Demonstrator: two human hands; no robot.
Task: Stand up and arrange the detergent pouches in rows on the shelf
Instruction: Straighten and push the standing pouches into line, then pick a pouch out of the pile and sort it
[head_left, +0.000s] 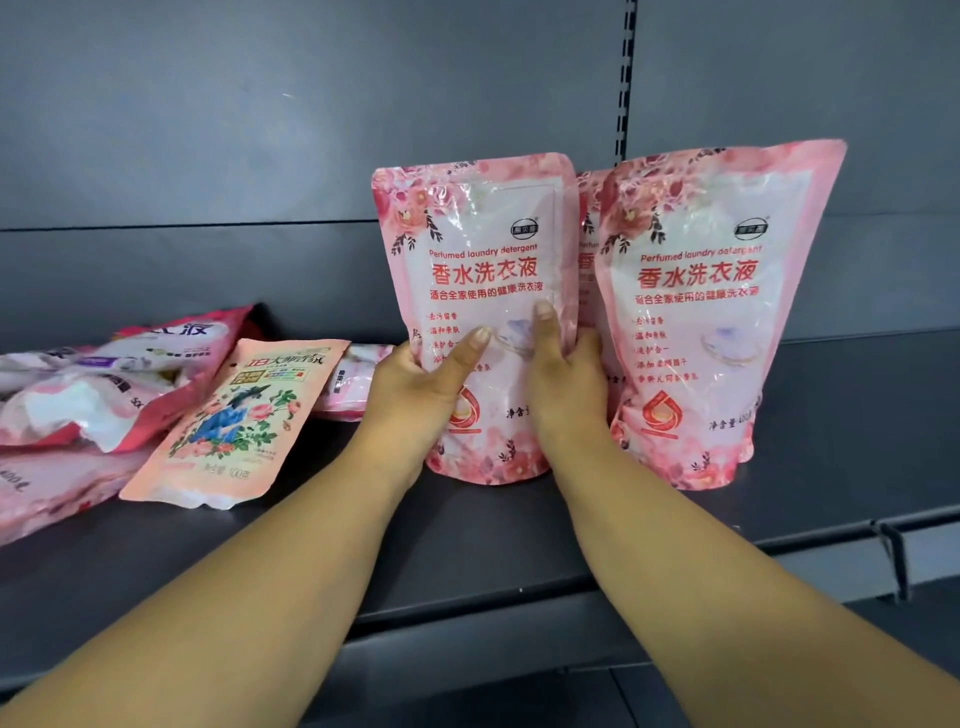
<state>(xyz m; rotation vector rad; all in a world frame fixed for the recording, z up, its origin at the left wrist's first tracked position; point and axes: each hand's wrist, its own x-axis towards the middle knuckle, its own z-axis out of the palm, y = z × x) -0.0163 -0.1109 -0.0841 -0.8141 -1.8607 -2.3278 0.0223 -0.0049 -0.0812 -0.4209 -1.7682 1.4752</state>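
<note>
A pink flowered detergent pouch (483, 249) stands upright on the dark shelf (467, 540). My left hand (415, 395) grips its lower left side with the thumb across the front. My right hand (566, 384) grips its lower right side, thumb also on the front. To its right a second pink pouch (711, 312) stands upright, and a third pouch (589, 249) shows partly behind, between the two. On the left, several pouches lie flat in a heap (104, 384), with a peach-coloured flowered pouch (244, 421) on top at the front.
The shelf's grey back panel (311, 156) rises behind the pouches, with a slotted upright (626, 78) at the right. The shelf's front rail (779, 561) carries a clip near the right edge. Bare shelf lies to the right of the standing pouches.
</note>
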